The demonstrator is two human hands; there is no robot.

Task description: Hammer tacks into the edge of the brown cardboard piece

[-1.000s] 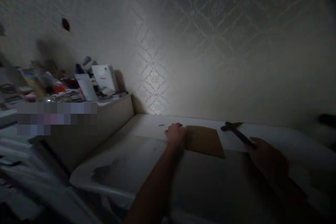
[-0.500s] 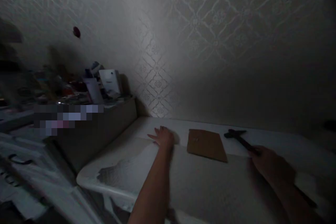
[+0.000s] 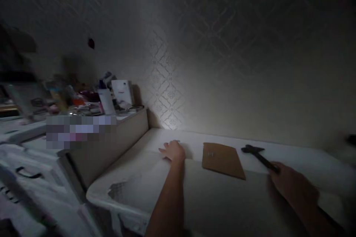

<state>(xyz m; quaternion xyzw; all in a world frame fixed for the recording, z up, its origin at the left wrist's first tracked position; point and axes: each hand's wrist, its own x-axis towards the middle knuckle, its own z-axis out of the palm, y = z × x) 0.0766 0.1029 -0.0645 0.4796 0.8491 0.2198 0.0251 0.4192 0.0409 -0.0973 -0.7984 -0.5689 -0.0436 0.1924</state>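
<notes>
My right hand (image 3: pixel 292 183) is wrapped around the handle of a dark claw hammer (image 3: pixel 261 159). The hammer's head points away to the left, close over the white table, and the handle's end shows behind my wrist. To its left lies a flat brown piece of cardboard (image 3: pixel 224 161). A few tiny shiny pieces (image 3: pixel 211 154), too small to name, rest on the cardboard. My left hand (image 3: pixel 172 150) is low on the table left of the cardboard, its thumb side stretched out and the other fingers bent; I see nothing held in it.
The white table (image 3: pixel 133 177) has a rounded front left corner and stands against a patterned wall. At the left, a white dresser (image 3: pixel 41 163) with dark handles rises higher than the table. Bottles, a white box (image 3: pixel 122 92) and other clutter crowd its top. The room is dim.
The view has shifted slightly, so everything sits a little lower and further right. The fingers of my left hand are less spread than before. My right hand still holds the hammer.
</notes>
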